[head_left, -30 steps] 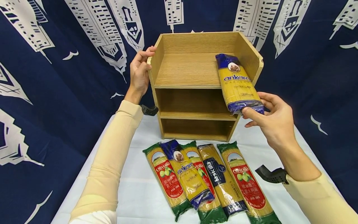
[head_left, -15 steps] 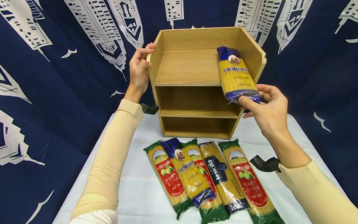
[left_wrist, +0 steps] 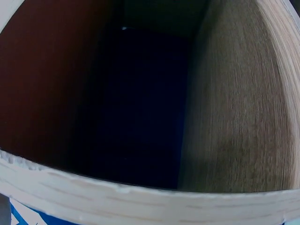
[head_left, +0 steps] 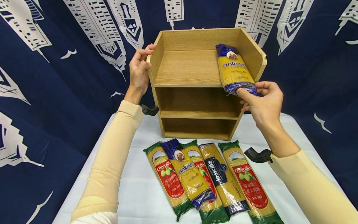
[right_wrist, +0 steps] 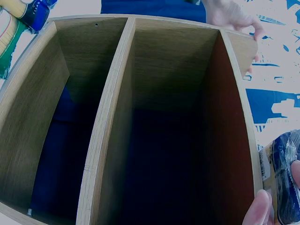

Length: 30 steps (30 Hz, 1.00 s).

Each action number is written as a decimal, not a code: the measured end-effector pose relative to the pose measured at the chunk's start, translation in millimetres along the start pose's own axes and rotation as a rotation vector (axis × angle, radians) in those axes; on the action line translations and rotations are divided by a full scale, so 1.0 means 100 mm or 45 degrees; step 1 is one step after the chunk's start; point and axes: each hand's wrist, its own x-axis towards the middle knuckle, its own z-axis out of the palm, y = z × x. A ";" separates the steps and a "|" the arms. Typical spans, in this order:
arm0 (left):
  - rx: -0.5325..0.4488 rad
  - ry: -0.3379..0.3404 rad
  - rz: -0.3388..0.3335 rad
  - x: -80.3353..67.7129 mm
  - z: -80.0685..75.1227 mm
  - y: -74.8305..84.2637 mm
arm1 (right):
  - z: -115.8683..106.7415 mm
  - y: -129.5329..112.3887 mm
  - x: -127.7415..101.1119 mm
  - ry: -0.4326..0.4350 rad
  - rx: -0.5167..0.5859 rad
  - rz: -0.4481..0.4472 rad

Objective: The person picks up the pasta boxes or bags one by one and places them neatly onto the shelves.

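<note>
Sliding a pasta pack (head_left: 234,69) onto the top shelf of the rack (head_left: 190,67): right hand (head_left: 261,104) pinches the pack's near, blue end between thumb and fingers; most of the pack already lies on the shelf, hard against the right wall, near end overhanging the front edge. Left hand (head_left: 139,70) wraps the rack's left wall at the top front corner, bracing it.

To do it well, my read:
- push along the pack's length, keep it parallel to the right wall so it doesn't skew
- keep the pack flat, since dry spaghetti likely snaps if the end is levered down
- hold the brace until the pack is fully in; the rack looks light and could slide back on the cloth
- let go only once the near end clears the shelf edge

Hard to see:
- gap between the pack's far end and the back panel, can't judge
- left wrist view shows only wood grain and dark interior, no fingers
- right wrist view shows just a fingertip (right_wrist: 258,209) and a sliver of the pack at the frame edge
- five packs (head_left: 212,180) on the surface overlap; the lowest ends are cut off
- rack's lower shelves are in shadow
</note>
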 end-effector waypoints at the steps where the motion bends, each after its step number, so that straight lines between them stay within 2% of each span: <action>1: -0.001 -0.001 -0.003 0.00 0.00 0.00 | 0.00 0.01 0.01 0.008 0.003 0.004; 6: -0.018 -0.008 -0.002 -0.02 0.01 0.00 | 0.01 0.02 0.05 0.051 -0.041 0.007; 18: -0.033 0.003 0.028 -0.01 0.01 0.01 | 0.07 -0.01 0.12 0.118 -0.246 0.010; 30: -0.048 -0.002 0.005 0.00 -0.01 -0.01 | 0.05 0.03 0.14 0.059 -0.149 -0.001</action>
